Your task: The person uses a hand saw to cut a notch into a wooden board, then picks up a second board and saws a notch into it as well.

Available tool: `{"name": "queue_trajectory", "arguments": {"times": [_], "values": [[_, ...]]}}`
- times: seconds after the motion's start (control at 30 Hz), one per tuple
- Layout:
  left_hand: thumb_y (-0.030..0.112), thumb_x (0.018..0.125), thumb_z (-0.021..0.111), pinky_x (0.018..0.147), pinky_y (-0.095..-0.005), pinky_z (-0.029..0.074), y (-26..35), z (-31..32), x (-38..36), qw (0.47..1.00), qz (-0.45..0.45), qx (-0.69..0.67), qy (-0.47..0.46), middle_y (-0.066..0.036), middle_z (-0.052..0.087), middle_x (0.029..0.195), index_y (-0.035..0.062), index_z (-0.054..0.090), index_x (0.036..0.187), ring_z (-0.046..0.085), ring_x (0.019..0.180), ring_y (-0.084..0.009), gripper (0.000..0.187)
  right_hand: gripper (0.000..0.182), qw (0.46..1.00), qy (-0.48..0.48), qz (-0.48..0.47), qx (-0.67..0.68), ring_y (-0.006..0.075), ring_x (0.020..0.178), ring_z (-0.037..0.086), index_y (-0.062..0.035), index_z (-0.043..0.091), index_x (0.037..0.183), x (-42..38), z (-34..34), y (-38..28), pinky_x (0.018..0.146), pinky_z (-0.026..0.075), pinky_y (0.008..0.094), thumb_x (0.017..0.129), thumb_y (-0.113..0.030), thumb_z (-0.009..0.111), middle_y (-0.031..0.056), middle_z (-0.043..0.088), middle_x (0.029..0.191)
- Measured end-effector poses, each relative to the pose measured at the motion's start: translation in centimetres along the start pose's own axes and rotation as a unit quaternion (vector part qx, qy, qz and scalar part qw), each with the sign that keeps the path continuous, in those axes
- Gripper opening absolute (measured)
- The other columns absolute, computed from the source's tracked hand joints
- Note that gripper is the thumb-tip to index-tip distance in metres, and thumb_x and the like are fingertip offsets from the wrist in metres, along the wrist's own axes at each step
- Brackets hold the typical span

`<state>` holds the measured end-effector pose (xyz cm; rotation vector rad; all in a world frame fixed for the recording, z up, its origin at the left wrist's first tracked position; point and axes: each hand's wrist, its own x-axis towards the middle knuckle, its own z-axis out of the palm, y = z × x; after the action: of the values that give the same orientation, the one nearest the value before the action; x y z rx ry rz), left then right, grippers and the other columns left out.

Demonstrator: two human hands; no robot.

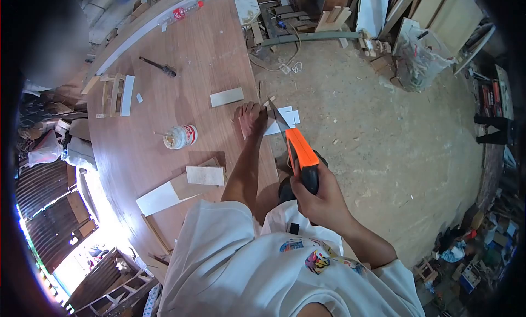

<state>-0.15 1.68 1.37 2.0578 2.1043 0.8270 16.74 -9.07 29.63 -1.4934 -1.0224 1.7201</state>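
My right hand (319, 194) is wrapped round the orange and black handle of a hand saw (302, 147). The saw's blade points away from me, its tip just past the table's right edge beside my left hand. My left hand (253, 120) presses down at that edge with its fingers bent over a small piece of wood (270, 102), mostly hidden, whose pale end sticks out beside the blade. A pale wooden block (227, 97) lies on the table just beyond my left hand. White pieces (286, 119) show below the blade, off the table's edge.
On the wooden table (137, 98) are a glue jar (179, 137), a screwdriver-like tool (158, 67), a plastic bottle (188, 10), a small wooden frame (112, 95) and white-faced boards (205, 176). Offcuts, a clear plastic bag (424, 59) and leaning boards line the far floor.
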Motion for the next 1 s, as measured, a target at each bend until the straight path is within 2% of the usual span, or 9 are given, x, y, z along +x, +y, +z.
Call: {"name": "queue_trajectory", "arguments": {"times": [0.23,0.4,0.47,0.5,0.67,0.73,0.83,0.87,1.0], "values": [[0.016,0.074,0.06,0.083,-0.04,0.043,-0.6,0.4,0.1,1.0,0.015,0.006,0.008,-0.009,0.061,0.082,0.0072,0.061,0.073,0.057,0.087,-0.027,0.009,0.025,0.983,0.049,-0.157,-0.08,0.0253,0.067,0.056,0.0037,0.051,0.099,13.5,2.5,9.8,0.064,0.045,0.0348,0.077,-0.004,0.059,0.0143,0.055,0.073],[0.016,0.075,0.057,0.084,-0.0412,0.043,-0.4,0.3,1.0,1.0,-0.004,0.018,-0.019,-0.009,0.061,0.082,0.0075,0.061,0.071,0.057,0.087,-0.0275,0.01,0.012,0.998,0.023,-0.042,-0.043,0.008,0.063,0.048,-0.0011,0.05,0.093,7.8,0.6,4.9,0.055,0.041,0.0281,0.083,-0.005,0.056,0.0009,0.047,0.066],[0.018,0.074,0.059,0.087,-0.0419,0.041,-0.5,0.2,0.1,1.0,-0.005,-0.007,-0.026,-0.009,0.061,0.082,0.0074,0.062,0.072,0.057,0.087,-0.028,0.011,0.016,0.996,0.013,-0.035,-0.083,0.0181,0.066,0.051,0.0021,0.05,0.094,2.1,0.0,0.0,0.063,0.044,0.0332,0.08,-0.005,0.054,0.0141,0.051,0.071],[0.018,0.074,0.059,0.087,-0.0419,0.041,-0.4,0.4,0.1,1.0,-0.005,-0.008,-0.023,-0.009,0.061,0.082,0.0074,0.062,0.072,0.057,0.087,-0.028,0.011,0.016,0.999,0.003,-0.034,-0.031,0.0147,0.067,0.05,0.0016,0.051,0.095,0.5,0.0,-0.6,0.063,0.044,0.0312,0.08,-0.003,0.054,0.0121,0.051,0.071],[0.017,0.073,0.06,0.086,-0.0404,0.042,-0.1,-0.2,0.2,1.0,0.008,-0.026,-0.008,-0.009,0.061,0.081,0.0073,0.063,0.073,0.058,0.086,-0.027,0.01,0.021,0.997,0.036,-0.037,-0.053,0.0142,0.063,0.053,0.0018,0.052,0.1,5.6,0.3,8.8,0.059,0.043,0.0308,0.079,-0.002,0.054,0.0101,0.052,0.067],[0.017,0.073,0.06,0.085,-0.0404,0.042,0.0,0.3,-0.5,1.0,0.006,-0.005,0.008,-0.009,0.061,0.08,0.0074,0.063,0.073,0.058,0.085,-0.0268,0.01,0.012,0.995,0.022,-0.085,-0.054,0.0084,0.059,0.046,-0.0014,0.051,0.091,10.2,1.0,13.0,0.054,0.04,0.0267,0.079,-0.001,0.054,0.0005,0.047,0.067],[0.016,0.073,0.061,0.082,-0.0407,0.042,-0.7,0.8,0.1,1.0,0.008,0.02,0.012,-0.008,0.061,0.077,0.0074,0.062,0.073,0.058,0.081,-0.0263,0.009,0.012,0.981,0.067,-0.154,-0.099,0.0112,0.059,0.046,-0.0004,0.05,0.09,11.8,1.9,11.1,0.055,0.041,0.0297,0.079,-0.003,0.055,0.0022,0.047,0.066],[0.016,0.073,0.061,0.081,-0.0409,0.043,-0.7,0.9,0.1,1.0,0.011,0.02,-0.002,-0.008,0.06,0.075,0.0073,0.062,0.073,0.058,0.079,-0.0261,0.009,0.023,0.981,0.063,-0.136,-0.123,0.0202,0.059,0.057,0.0028,0.051,0.102,11.1,1.4,10.1,0.057,0.044,0.0352,0.08,-0.004,0.056,0.0161,0.054,0.066],[0.016,0.074,0.06,0.083,-0.0407,0.041,-0.3,0.4,0.2,1.0,0.019,0.003,-0.004,-0.008,0.06,0.077,0.007,0.061,0.072,0.057,0.082,-0.0264,0.01,0.024,0.992,0.019,-0.088,-0.085,0.019,0.062,0.057,0.0026,0.051,0.102,2.5,0.6,2.3,0.059,0.045,0.0343,0.08,-0.004,0.057,0.0163,0.055,0.069]]}}
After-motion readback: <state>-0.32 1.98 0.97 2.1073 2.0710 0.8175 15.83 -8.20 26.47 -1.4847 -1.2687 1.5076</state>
